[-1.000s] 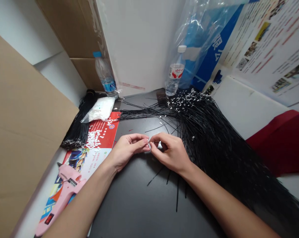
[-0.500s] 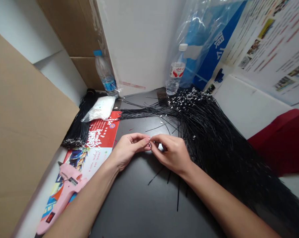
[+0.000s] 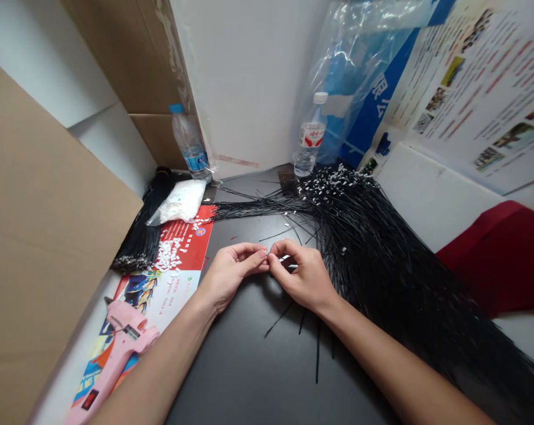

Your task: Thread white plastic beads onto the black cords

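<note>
My left hand (image 3: 234, 273) pinches a small white plastic piece (image 3: 267, 252) between thumb and fingertips, over the dark table. Fingertip to fingertip with it, my right hand (image 3: 305, 274) is closed in a pinch on a thin black cord, mostly hidden by the fingers. A large heap of black cords (image 3: 382, 277), many with small white tips, spreads to the right of my right hand. Loose white pieces (image 3: 172, 254) lie on a red and white printed sheet (image 3: 196, 254) left of my left hand.
A pink glue gun (image 3: 120, 348) lies by my left forearm. Behind it are a plastic bag of white pieces (image 3: 181, 200) and another black cord bundle (image 3: 143, 230). Two water bottles (image 3: 189, 141) (image 3: 311, 139) stand at the back. Cardboard (image 3: 49, 236) borders the left; red cloth (image 3: 497, 260) lies right.
The view has tilted slightly, so the background sits a little lower. Both hands stay pinched together at almost the same place, with only small finger shifts.
</note>
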A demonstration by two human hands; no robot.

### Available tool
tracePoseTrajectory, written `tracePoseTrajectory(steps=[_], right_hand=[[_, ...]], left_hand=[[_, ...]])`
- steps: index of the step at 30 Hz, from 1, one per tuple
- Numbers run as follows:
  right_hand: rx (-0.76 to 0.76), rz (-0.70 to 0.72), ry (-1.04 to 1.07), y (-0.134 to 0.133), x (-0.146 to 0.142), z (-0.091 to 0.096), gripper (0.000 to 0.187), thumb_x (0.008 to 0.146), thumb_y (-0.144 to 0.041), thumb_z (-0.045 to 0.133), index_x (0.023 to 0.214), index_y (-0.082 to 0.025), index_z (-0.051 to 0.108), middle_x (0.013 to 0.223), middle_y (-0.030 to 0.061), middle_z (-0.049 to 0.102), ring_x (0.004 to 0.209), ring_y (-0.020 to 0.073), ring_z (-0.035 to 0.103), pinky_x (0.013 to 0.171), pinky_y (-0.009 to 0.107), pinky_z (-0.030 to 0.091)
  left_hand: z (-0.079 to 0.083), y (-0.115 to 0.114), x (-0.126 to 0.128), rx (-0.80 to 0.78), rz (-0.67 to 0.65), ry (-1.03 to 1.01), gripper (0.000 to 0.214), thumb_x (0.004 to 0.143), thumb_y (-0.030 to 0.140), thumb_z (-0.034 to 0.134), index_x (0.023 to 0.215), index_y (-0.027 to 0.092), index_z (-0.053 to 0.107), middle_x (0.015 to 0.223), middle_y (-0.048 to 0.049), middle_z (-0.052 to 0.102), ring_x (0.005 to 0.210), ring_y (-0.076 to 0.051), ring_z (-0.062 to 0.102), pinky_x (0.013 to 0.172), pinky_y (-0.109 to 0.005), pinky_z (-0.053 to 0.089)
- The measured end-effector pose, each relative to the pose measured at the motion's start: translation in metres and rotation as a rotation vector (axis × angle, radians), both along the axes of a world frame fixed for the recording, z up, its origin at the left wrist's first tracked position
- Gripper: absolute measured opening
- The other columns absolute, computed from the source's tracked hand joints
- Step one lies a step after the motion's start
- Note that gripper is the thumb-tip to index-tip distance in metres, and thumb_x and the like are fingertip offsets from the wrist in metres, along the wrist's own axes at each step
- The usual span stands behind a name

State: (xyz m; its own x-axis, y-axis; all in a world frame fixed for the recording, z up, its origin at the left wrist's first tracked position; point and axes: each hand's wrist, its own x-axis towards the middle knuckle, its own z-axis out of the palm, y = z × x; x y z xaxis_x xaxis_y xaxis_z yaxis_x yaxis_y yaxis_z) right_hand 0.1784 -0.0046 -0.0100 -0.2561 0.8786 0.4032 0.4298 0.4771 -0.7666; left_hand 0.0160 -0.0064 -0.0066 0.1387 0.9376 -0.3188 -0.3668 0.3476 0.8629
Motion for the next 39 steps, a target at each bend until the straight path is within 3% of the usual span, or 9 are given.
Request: tracePoseTrajectory(steps=[14,19,23,27,31,34,36,38,39], right_hand=[[0.044,0.046,0.001,0.002,-0.003,-0.001,0.009,0.090,-0.021,0.054,0.083,-0.018,0.060,0.076,0.0015,0.071,0.067,0.0111,0.067,0.063,0.020,0.051],[-0.194,0.098,-0.147,-0.003,0.013,0.025,0.022,0.089,-0.028,0.059,0.108,-0.017,0.060,0.077,0.0015,0.074,0.059,0.0124,0.066,0.056,0.022,0.048],[-0.317,0.121,-0.274,-0.011,0.031,0.045,0.019,0.095,-0.031,0.051,0.093,-0.019,0.064,0.064,-0.0012,0.069,0.051,0.0124,0.063,0.052,0.022,0.045],[-0.196,0.098,-0.439,-0.025,0.041,0.064,0.028,0.098,-0.036,0.047,0.079,-0.021,0.063,0.057,-0.0019,0.064,0.047,0.0130,0.059,0.046,0.024,0.039],[0.068,0.001,-0.606,-0.039,0.053,0.094,0.030,0.097,-0.041,0.047,0.076,-0.025,0.062,0.056,-0.0002,0.063,0.044,0.0150,0.056,0.044,0.028,0.035],[0.283,-0.245,-0.764,-0.018,0.082,0.118,0.024,0.092,-0.045,0.054,0.080,-0.029,0.066,0.061,0.0032,0.068,0.045,0.0183,0.057,0.046,0.031,0.035],[0.363,-0.489,-0.888,0.019,0.110,0.126,0.022,0.086,-0.049,0.062,0.076,-0.030,0.067,0.051,0.0030,0.060,0.036,0.0156,0.040,0.045,0.032,0.026],[0.424,-0.570,-0.854,0.064,0.137,0.124,0.038,0.080,-0.061,0.065,0.059,-0.029,0.062,0.038,-0.0007,0.040,0.034,0.0102,0.018,0.047,0.032,0.018],[0.459,-0.489,-0.733,0.084,0.146,0.121,0.048,0.079,-0.065,0.064,0.051,-0.027,0.056,0.036,-0.0020,0.033,0.035,0.0089,0.015,0.048,0.032,0.017]], left_hand=[[0.003,-0.001,0.002,0.008,0.023,-0.015,0.035,0.058,0.030,0.092,0.080,0.010,0.073,0.077,-0.0043,0.072,0.069,-0.011,0.066,0.078,-0.026,0.055],[0.009,0.002,-0.002,0.061,0.103,-0.025,0.035,0.058,0.029,0.092,0.080,0.010,0.072,0.072,-0.0014,0.067,0.069,-0.011,0.064,0.075,-0.027,0.057],[0.014,0.003,-0.009,0.109,0.158,-0.005,0.032,0.060,0.028,0.090,0.079,0.011,0.070,0.070,-0.0001,0.064,0.068,-0.011,0.062,0.073,-0.028,0.058],[0.019,0.002,-0.012,0.143,0.161,-0.004,0.030,0.062,0.028,0.088,0.078,0.011,0.069,0.070,0.0001,0.063,0.068,-0.011,0.061,0.073,-0.030,0.057],[0.024,-0.001,-0.012,0.193,0.041,-0.008,0.030,0.066,0.031,0.085,0.084,0.013,0.068,0.076,-0.0019,0.065,0.072,-0.014,0.063,0.075,-0.033,0.057],[0.022,-0.005,-0.010,0.264,-0.079,0.144,0.029,0.076,0.034,0.077,0.097,0.015,0.068,0.091,-0.0075,0.068,0.080,-0.018,0.065,0.074,-0.035,0.056],[0.019,-0.007,-0.010,0.366,-0.096,0.425,0.024,0.081,0.032,0.070,0.101,0.017,0.068,0.097,-0.0097,0.069,0.079,-0.019,0.065,0.072,-0.035,0.055],[0.018,-0.007,-0.013,0.504,-0.085,0.769,0.017,0.084,0.027,0.065,0.098,0.019,0.069,0.098,-0.0102,0.069,0.080,-0.022,0.065,0.075,-0.038,0.052],[0.018,-0.007,-0.016,0.561,-0.083,0.928,0.014,0.085,0.025,0.063,0.096,0.019,0.070,0.098,-0.0108,0.069,0.083,-0.024,0.065,0.078,-0.039,0.051]])
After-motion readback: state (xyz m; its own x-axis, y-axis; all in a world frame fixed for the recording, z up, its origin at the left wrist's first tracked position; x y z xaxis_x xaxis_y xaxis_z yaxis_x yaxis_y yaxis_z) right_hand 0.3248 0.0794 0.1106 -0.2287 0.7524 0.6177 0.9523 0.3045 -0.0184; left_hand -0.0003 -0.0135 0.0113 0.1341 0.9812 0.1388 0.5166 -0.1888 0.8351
